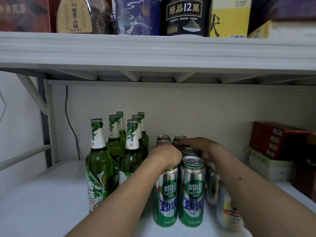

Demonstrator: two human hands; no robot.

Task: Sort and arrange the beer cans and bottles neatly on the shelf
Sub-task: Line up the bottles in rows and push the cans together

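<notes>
Green-and-silver cans (191, 190) stand in rows on the white shelf (42, 194), right of six upright green bottles (99, 161). The left hand (165, 155) curls over the front-left can's top; the right hand (201, 147) rests across the rear cans, grip unclear. Its forearm hides blurred cans (229, 214) alongside; red boxes (277, 139) are stacked far right.

Two bare forearms reach in from the near edge, sleeveless as far as visible; the hands, left (166, 155) and right (201, 147), wear no gloves, rings or watch.
</notes>
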